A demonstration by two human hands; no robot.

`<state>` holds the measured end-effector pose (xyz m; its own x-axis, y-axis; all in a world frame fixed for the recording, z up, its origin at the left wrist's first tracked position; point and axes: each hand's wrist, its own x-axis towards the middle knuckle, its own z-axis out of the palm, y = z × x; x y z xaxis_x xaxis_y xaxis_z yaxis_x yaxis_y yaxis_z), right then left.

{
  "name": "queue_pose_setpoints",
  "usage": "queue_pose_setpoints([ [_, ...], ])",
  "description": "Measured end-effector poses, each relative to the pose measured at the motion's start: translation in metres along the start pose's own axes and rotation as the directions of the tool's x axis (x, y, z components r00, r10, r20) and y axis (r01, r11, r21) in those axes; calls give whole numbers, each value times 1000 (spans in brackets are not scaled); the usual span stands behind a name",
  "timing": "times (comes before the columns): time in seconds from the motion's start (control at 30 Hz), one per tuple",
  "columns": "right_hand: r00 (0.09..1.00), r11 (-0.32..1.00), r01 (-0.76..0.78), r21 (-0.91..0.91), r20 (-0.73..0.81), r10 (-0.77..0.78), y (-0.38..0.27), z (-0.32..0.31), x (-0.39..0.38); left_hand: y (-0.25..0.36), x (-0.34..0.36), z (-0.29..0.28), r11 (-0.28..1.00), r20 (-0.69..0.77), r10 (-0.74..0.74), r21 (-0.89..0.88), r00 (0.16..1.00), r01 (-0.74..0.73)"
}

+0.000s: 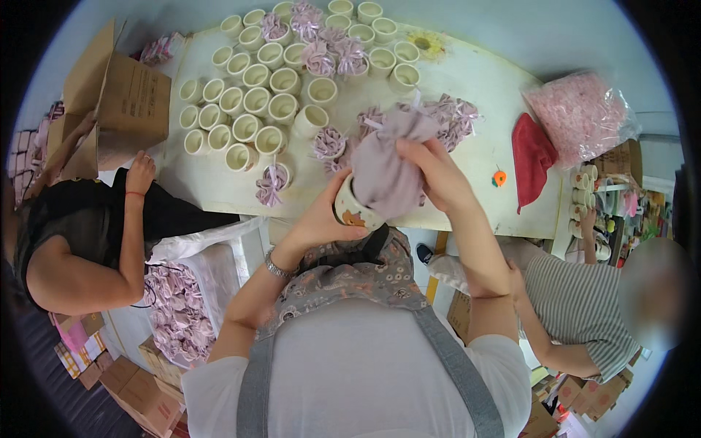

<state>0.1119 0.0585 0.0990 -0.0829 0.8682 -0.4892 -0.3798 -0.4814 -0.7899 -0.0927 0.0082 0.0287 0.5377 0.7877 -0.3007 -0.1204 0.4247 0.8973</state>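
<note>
Near the table's front edge, my left hand (323,212) grips a cream cup (352,213) printed with a small orange-brown figure. My right hand (437,171) pinches a lilac cloth pouch (387,175) with a pale ribbon at its top. The pouch is tilted over the cup's mouth, its lower end at or inside the rim; the cup's interior is hidden. Behind it lie more gathered lilac pouches (453,120), and to the left stands a cup (272,182) with a ribboned pouch in it.
The white table (489,87) holds several cups (255,102), a red cloth (531,157), an orange trinket (499,177) and a bag of pink shreds (577,117). Co-workers are at left (87,270) and right (577,306). A carton (128,106) and a pouch-filled bin (179,314) sit left.
</note>
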Motion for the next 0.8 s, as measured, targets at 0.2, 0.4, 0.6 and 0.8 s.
queue_pose_setpoints([
  [0.2, 974, 673, 136, -727, -25, -224, 1, -18, -5, 7, 4, 6, 827, -90, 298, 522, 950, -210],
  [0.4, 837, 663, 547, -510, 340, -429, 18, -17, 4, 14, 6, 3, 686, 11, 366, 673, 931, -277],
  [0.6, 931, 999, 48, -6, 364, -43, 14, -17, -8, 4, -5, -6, 909, 27, 166, 383, 986, -163],
  [0.8, 968, 837, 170, -521, 247, -43, 15, -11, -30, 15, -12, -1, 861, 18, 180, 480, 984, -166],
])
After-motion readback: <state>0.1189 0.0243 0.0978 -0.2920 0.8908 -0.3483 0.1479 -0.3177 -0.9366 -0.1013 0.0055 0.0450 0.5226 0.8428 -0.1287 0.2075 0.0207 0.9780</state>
